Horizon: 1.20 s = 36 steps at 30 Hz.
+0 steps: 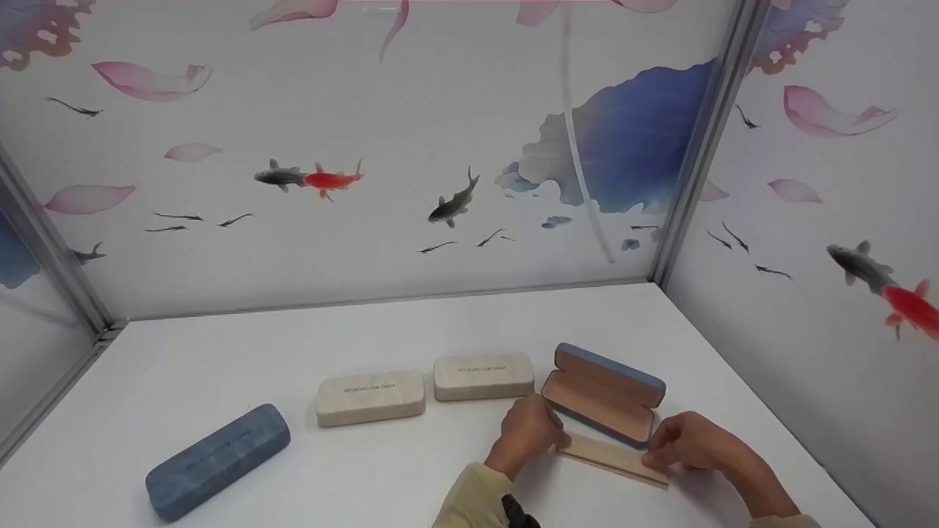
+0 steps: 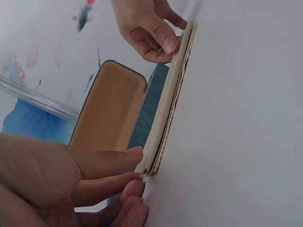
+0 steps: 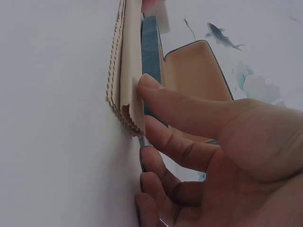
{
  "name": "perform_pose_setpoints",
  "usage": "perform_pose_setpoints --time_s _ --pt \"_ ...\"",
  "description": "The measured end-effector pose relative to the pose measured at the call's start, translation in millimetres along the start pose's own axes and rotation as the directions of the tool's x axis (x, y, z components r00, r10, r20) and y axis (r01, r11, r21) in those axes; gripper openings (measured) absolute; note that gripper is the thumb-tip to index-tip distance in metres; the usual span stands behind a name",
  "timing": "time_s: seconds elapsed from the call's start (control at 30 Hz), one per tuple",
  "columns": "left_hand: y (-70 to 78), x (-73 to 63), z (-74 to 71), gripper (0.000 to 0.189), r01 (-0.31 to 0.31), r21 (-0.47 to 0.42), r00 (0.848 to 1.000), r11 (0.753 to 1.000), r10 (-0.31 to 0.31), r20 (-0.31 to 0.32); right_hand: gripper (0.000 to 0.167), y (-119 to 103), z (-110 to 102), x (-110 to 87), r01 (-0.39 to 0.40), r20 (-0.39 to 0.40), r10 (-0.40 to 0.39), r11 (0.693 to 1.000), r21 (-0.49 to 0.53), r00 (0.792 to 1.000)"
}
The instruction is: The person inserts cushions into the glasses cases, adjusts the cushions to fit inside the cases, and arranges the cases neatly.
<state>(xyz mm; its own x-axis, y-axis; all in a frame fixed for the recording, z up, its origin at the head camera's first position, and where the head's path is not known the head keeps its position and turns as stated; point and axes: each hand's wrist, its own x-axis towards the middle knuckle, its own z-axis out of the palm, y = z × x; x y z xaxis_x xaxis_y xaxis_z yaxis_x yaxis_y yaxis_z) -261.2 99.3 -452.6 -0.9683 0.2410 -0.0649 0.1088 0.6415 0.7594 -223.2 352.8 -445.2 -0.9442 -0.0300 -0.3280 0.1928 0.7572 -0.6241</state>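
A beige cleaning cloth (image 1: 607, 455), folded into a narrow strip with zigzag edges, lies at the front right of the table. My left hand (image 1: 528, 429) pinches its left end between thumb and fingers. At the other end my right hand (image 1: 697, 442) pinches the cloth, its thumb (image 3: 163, 97) on the upper face. Just behind the strip stands an open blue glasses case (image 1: 594, 407) with a tan lining, lid tilted back. Layered folds of the cloth (image 2: 165, 113) show in the left wrist view.
Two closed cream glasses cases, one (image 1: 484, 378) by the open case and another (image 1: 371, 398) farther left, lie on the white table (image 1: 352, 477). A closed blue case (image 1: 218, 462) lies slanted at the left. Printed wall panels enclose the back and sides.
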Motion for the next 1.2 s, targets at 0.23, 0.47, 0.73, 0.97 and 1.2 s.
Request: perform_pose_setpoints --time_s 0.23,0.47,0.73,0.97,1.2 --pt "0.6 -1.1 -1.3 0.014 -0.048 0.061 0.998 0.997 0.05 -0.035 0.021 -9 2 2.4 -0.006 -0.035 0.006 1.0 -0.013 0.999" --pt "0.5 -3.9 -4.6 0.013 -0.065 0.045 0.997 0.997 0.067 -0.046 0.022 -12 3 1.1 0.039 -0.038 -0.039 0.999 -0.014 0.999" --pt "-0.3 -4.5 -5.2 0.011 -0.069 0.038 0.997 0.997 0.07 -0.029 0.015 -13 3 -1.4 0.007 -0.013 -0.008 0.999 -0.031 1.0" --pt "-1.8 -4.0 -5.3 0.01 -0.058 -0.003 0.998 0.998 0.057 -0.004 0.015 -8 3 -2.4 0.046 0.012 -0.045 0.999 -0.017 0.999" --pt "-4.4 -2.2 -10.3 0.01 0.014 -0.187 0.994 0.982 0.006 0.106 0.015 -7 -1 -5.7 0.038 0.055 -0.04 0.999 0.027 0.998"
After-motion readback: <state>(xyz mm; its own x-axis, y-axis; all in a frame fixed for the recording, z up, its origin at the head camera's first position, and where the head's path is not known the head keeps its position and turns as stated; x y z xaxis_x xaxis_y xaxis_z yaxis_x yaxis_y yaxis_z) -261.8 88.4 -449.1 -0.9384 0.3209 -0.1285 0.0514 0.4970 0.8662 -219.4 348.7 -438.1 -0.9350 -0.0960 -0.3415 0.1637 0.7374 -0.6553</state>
